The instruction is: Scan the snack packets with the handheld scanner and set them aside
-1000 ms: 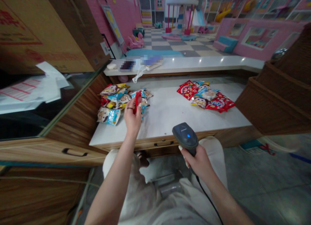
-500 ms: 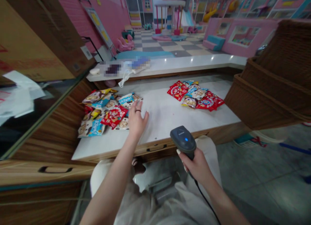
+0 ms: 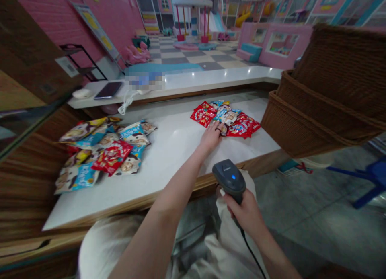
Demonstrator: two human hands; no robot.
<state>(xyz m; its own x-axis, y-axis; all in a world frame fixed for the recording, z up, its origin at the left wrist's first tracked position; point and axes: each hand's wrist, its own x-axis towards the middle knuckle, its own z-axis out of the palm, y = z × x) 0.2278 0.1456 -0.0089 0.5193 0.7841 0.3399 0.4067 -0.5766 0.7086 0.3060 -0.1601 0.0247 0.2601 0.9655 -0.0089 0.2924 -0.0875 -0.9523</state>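
Note:
My left hand, fingers stretched out, reaches to the near edge of the right-hand group of snack packets. Its fingertips lie over a small packet there, which they partly cover. Around them are a red packet, a blue-and-white packet and another red packet. My right hand is wrapped round the handle of a dark grey barcode scanner, held above my lap with a blue light showing. A larger heap of packets, with a red packet on top, lies at the left.
The white desk has a raised ledge behind it, bearing a phone, a white rounded object and a white cable. Stacked wicker baskets stand at the right. A cardboard box is at the left.
My left hand has gone from the left heap across to the right group of packets. The view has turned to the right. My right hand still holds the scanner.

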